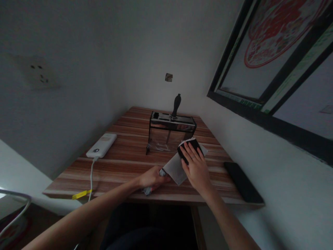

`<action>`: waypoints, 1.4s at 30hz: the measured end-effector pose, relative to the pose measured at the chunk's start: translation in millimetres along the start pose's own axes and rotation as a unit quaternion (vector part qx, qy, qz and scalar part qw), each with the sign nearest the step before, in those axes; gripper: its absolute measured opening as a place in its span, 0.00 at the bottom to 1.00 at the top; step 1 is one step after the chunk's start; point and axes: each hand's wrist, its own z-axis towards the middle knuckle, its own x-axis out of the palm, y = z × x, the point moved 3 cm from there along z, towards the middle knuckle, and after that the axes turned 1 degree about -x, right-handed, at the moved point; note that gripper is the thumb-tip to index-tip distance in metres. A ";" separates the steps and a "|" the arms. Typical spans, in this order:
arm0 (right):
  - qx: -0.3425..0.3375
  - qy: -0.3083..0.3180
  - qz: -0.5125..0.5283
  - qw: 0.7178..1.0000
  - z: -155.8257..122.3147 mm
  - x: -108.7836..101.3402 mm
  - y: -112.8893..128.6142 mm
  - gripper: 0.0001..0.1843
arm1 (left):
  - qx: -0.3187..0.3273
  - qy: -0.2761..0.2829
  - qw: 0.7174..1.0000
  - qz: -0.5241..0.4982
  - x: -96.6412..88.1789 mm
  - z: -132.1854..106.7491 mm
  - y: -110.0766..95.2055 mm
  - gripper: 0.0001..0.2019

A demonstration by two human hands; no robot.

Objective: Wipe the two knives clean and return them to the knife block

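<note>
My left hand (153,176) is closed around the grey handle of a cleaver (176,169), close to the table's front edge. The cleaver's wide, pale blade points away to the right. On the blade's far part lies a black sponge (195,143) with a white edge, and my right hand (194,166) holds it there with the fingers laid over its top. That hand and the sponge hide part of the blade. Just beyond stands a clear-fronted knife block (173,123) with a dark-handled tool (177,105) upright in its slotted top.
The wood-grain table (125,166) fits between walls. A white power bank (102,145) with a white cable (91,175) and yellow tag (82,194) lies at left. A black phone-like slab (243,181) lies at the right edge. A framed panel (281,69) hangs right.
</note>
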 end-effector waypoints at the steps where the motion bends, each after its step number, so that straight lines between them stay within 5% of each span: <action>1: -0.004 0.005 0.015 1.000 -3.9 1.6 9.3 0.24 | -0.001 -0.003 1.000 0.000 -0.4 0.7 1.5 0.19; 7: -0.014 -0.007 0.117 0.993 -30.7 15.0 75.4 0.28 | -0.008 -0.036 0.999 0.012 -2.6 3.8 8.5 0.09; 11: 0.014 -0.030 0.139 0.990 -36.8 19.1 94.7 0.28 | -0.030 -0.075 0.997 0.011 -3.9 2.5 6.7 0.09; 19: -0.020 0.008 0.140 0.990 -37.5 17.8 87.1 0.30 | -0.036 -0.069 0.997 -0.005 -4.1 4.1 10.1 0.13; 29: -0.071 0.049 0.118 0.989 -35.1 14.3 73.8 0.38 | -0.011 -0.041 0.999 -0.001 -2.6 4.9 8.3 0.04; 42: -0.068 0.052 0.041 0.996 -16.4 5.4 33.1 0.29 | 0.002 -0.023 1.000 -0.011 -0.1 3.0 0.5 0.15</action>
